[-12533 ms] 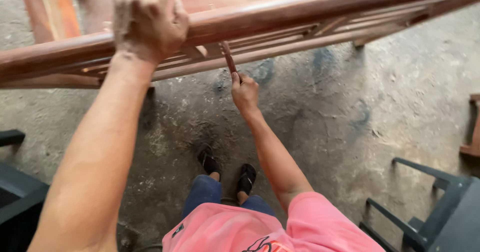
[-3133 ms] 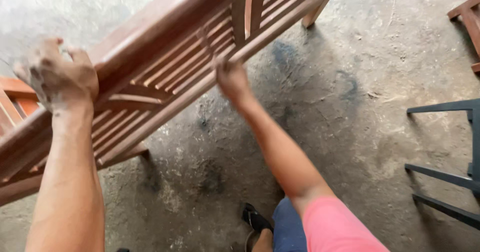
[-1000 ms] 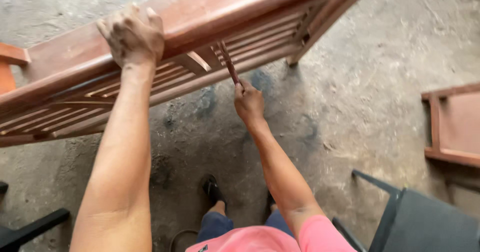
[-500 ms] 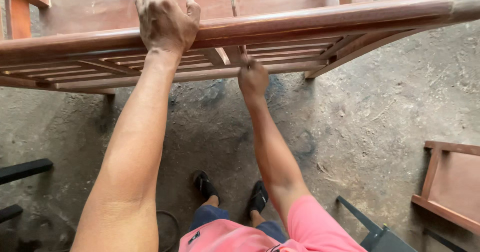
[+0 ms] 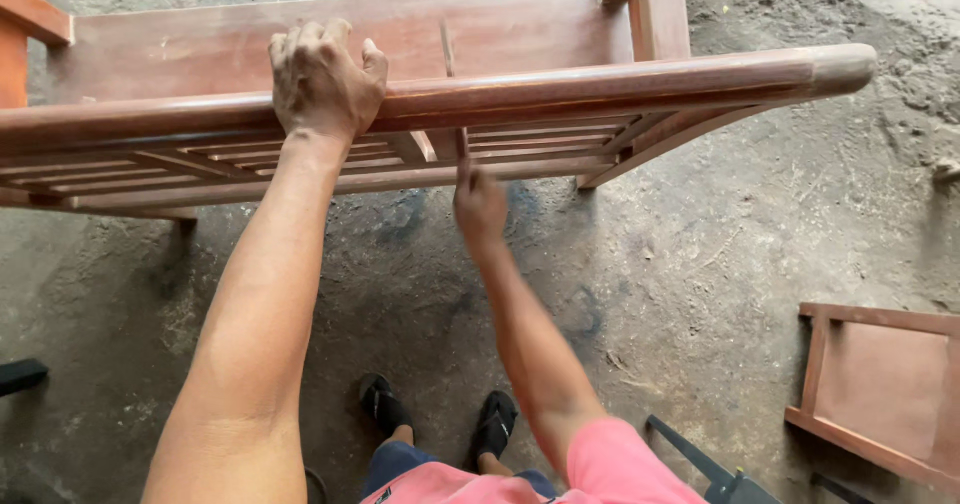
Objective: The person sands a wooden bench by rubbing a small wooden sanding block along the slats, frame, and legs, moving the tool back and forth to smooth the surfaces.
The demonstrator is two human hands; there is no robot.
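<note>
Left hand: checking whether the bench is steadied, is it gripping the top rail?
Yes, the left hand is wrapped over the rounded top rail of the wooden bench.

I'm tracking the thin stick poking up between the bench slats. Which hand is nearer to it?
The right hand: it holds the stick from below the top rail. The left hand grips that rail, off to the stick's left, not touching it.

workshop — bare concrete floor (image 5: pixel 780 214) | unfinished wooden bench (image 5: pixel 560 84) | loose wooden frame (image 5: pixel 880 394)
</note>
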